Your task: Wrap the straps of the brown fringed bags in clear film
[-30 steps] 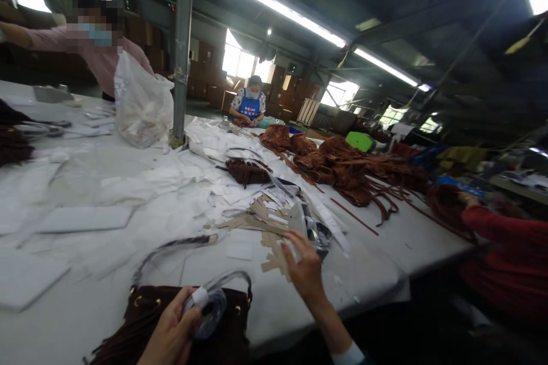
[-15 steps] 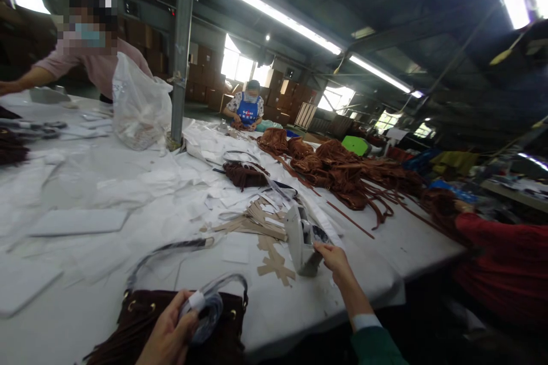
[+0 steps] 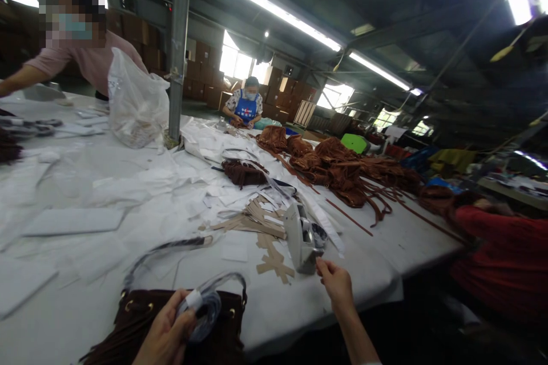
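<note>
My left hand (image 3: 165,328) is closed around a coiled strap (image 3: 208,313) in clear plastic, with a white band around the coil. Under that hand lies a dark brown fringed bag (image 3: 141,313) with gold eyelets, its lower part cut off by the frame. A plastic-wrapped handle (image 3: 165,248) arches from the bag's left side onto the table. My right hand (image 3: 336,282) pinches at the front end of a grey tape dispenser (image 3: 297,239). The tape between thumb and forefinger is thin and hardly visible.
Brown paper strips (image 3: 252,219) lie left of the dispenser. Beyond are another dark brown bag (image 3: 244,173) and a heap of tan-brown fringed bags (image 3: 334,165). A metal post (image 3: 177,51) stands by a white plastic sack (image 3: 137,102). Co-workers are at left, back and right.
My right hand has drawn slightly down and back from the dispenser's front, still pinching. My left hand keeps the coiled strap in nearly the same place. The co-worker at right has shifted.
</note>
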Motion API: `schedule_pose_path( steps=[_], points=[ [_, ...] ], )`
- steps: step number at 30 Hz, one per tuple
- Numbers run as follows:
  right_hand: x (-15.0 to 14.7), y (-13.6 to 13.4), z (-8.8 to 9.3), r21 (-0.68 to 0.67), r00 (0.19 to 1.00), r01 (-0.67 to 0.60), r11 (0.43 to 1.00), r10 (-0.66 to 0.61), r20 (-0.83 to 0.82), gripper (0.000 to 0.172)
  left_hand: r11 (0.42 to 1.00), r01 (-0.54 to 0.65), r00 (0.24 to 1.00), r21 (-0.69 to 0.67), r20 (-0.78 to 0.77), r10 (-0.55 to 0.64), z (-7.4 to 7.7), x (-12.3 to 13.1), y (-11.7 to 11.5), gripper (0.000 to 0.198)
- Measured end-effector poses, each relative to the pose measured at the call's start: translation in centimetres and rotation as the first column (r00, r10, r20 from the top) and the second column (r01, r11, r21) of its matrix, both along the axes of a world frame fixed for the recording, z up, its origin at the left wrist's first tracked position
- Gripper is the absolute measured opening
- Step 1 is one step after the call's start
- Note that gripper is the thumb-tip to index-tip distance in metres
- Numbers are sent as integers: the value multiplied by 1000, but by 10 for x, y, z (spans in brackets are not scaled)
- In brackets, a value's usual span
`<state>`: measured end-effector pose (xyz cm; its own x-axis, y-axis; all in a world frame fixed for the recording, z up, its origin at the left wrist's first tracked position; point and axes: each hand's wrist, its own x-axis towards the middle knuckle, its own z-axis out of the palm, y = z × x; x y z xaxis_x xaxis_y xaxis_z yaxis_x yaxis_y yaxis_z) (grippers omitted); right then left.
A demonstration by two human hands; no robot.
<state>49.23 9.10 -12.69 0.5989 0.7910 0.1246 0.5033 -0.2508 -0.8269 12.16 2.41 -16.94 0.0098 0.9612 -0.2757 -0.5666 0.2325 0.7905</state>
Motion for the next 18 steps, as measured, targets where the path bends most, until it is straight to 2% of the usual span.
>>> schedule_pose_path(
  steps=[4, 8, 10, 12, 13, 15, 18],
  points=[
    [-2, -6, -6, 2, 988, 44, 999, -44, 149, 29, 1000, -18, 1000, 4, 11, 18, -2, 0, 1, 28],
    [-10, -22, -13, -44, 985, 34, 998, -26, 170, 28, 1000, 18, 999, -13, -41, -19, 6, -3, -1, 28],
    [-31, -33, -16, -78, 990, -31, 996, 41, 137, 35, 993, 116, 990, -21, -73, -117, 13, -6, -1, 30],
    [-65, -45, -14, -105, 980, -179, 978, 186, 66, 41, 978, 207, 975, -22, -80, -208, 20, -10, 1, 30],
    [-87, -51, -11, -106, 960, -276, 955, 279, 15, 42, 975, 221, 972, -20, -76, -222, 22, -11, 3, 30],
    [-134, -64, 1, -68, 843, -530, 845, 515, -157, 42, 974, 225, 972, -11, -67, -226, 25, -14, 5, 31],
    [-197, -76, 18, 33, 650, -717, 697, 684, -332, 37, 974, 224, 972, 6, -68, -224, 26, -14, 5, 32]
  ],
)
